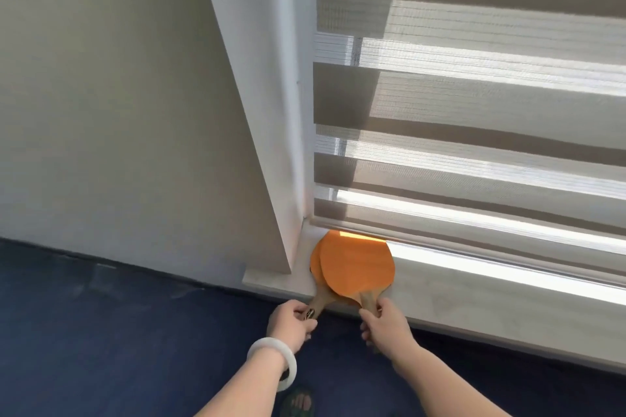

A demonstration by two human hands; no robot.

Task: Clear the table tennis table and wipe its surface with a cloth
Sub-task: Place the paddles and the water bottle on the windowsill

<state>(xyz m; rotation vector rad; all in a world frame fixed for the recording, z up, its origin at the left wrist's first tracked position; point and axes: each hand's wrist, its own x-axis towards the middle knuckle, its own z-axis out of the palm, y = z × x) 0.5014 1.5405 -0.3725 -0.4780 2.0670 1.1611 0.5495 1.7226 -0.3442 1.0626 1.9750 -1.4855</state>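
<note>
Left hand (291, 318) pinches lower paddle (315, 264) handle; right hand (384, 323) grips upper paddle (357, 264) handle (blades overlapping on windowsill (457, 294)); forearms extended.

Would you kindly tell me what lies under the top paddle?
A second paddle on the sill; only its left edge and handle show, the rest is covered.

A home games room: zebra blind (474, 112), windowsill (457, 294), paddles (352, 267).

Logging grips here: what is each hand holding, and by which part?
Left hand grips the left paddle by its handle; right hand grips the right paddle likewise.
</note>
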